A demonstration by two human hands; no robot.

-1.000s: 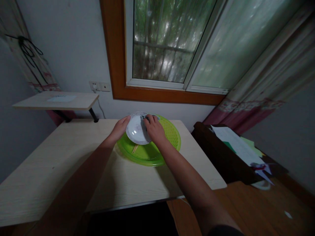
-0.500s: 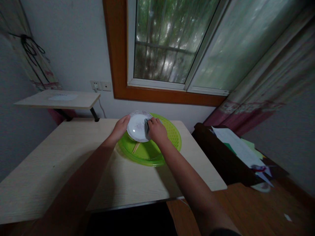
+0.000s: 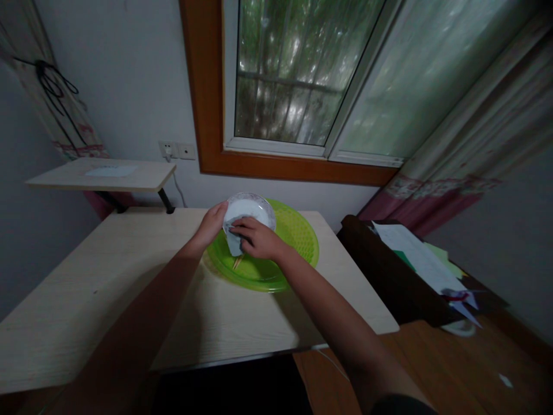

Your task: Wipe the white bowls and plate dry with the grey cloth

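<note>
A white plate [image 3: 253, 209] with a patterned rim is held tilted over the round green tray [image 3: 298, 230]. My left hand [image 3: 210, 226] grips the plate's left edge, thumb on the upper side. With closed fingers, my right hand [image 3: 258, 237] presses a pale grey cloth [image 3: 234, 243] against the lower left part of the plate; the cloth hangs over the near rim. Below the plate, the ends of wooden chopsticks [image 3: 237, 262] show on the tray, the rest of them hidden by plate and cloth.
The tray rests on a pale wooden table [image 3: 129, 253]. A raised shelf [image 3: 147, 176] with a paper sheet stands at the back left. Behind the table is the wall with a socket [image 3: 177, 151] and a window. Papers [image 3: 415, 253] lie on a dark piece of furniture to the right.
My right hand has moved with the cloth from the plate's right side to its lower left. The plate has shifted in tilt slightly, and my left hand keeps its hold.
</note>
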